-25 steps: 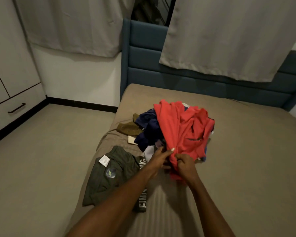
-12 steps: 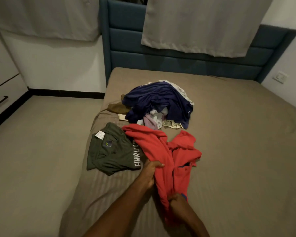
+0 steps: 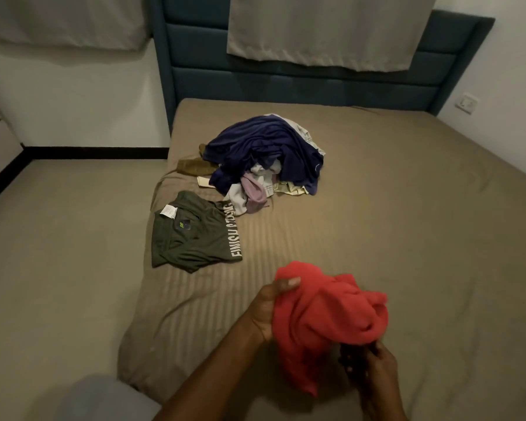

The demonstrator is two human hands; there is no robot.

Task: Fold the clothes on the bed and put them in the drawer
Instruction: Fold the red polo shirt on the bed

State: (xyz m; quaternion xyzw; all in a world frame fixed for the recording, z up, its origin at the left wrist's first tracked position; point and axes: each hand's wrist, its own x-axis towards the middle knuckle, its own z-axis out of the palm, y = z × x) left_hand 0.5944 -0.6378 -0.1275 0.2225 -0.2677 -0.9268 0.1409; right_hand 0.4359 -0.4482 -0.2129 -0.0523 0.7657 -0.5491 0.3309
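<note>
One red garment (image 3: pixel 325 317) is held bunched above the near part of the bed (image 3: pixel 407 238), between two hands. The left hand (image 3: pixel 269 311) grips its left edge, thumb lying over the cloth on top and the remaining fingers hidden beneath it. The right hand (image 3: pixel 374 364) is at the garment's lower right corner, fingers curled inward and pinching the dark underside of the fabric; the exact finger placement cannot be told in the dim light. Both forearms reach in from the bottom edge, the left one running diagonally up from the lower left.

One green shirt (image 3: pixel 195 232), folded, lies flat near the left edge of the bed, with white lettering down its right side and one white tag at its upper left corner. It lies well apart from the red garment.

One loose pile of clothes (image 3: pixel 264 159) sits farther up the bed, just beyond the green shirt. A dark blue garment (image 3: pixel 255 141) lies on top of it; pale and lilac pieces show below, and an olive-brown piece sticks out to the left. The number of items in the pile cannot be told.

One blue padded headboard (image 3: pixel 301 83) stands behind the bed, with two grey curtains (image 3: pixel 316 25) hanging above.
</note>
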